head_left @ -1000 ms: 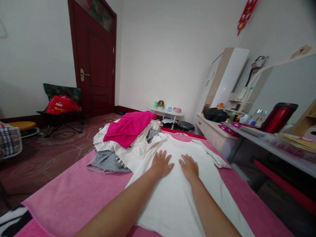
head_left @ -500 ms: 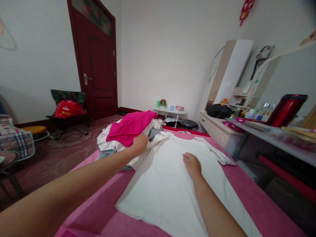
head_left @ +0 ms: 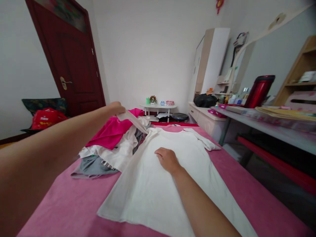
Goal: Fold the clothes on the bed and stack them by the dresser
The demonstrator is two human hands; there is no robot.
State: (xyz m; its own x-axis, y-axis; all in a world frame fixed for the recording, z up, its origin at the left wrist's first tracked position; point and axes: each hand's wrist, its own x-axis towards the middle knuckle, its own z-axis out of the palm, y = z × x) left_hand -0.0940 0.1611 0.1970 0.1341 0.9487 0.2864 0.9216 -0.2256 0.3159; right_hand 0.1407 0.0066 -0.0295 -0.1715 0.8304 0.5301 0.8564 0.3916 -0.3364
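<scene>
Pinching a sleeve [head_left: 132, 119] of the white T-shirt [head_left: 158, 191] at ten o'clock, the left hand [head_left: 117, 108] holds limp, light cloth, likely best gripped by hems, while the right hand [head_left: 168, 159], fingers loosely bent, pins its chest.

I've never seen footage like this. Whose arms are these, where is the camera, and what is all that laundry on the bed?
There is no machine here. These are a person's two bare arms, filmed by one camera worn on their head and looking forward and down. That is why the arms seem to grow out of the bottom of the picture.

A white T-shirt lies spread flat on a pink bed cover. The left hand pinches one sleeve and holds it up off the bed. The right hand rests on the shirt's chest.

To the left of the shirt sits a heap of clothes with a bright pink garment on top. On the right stands a table carrying a red flask.
</scene>
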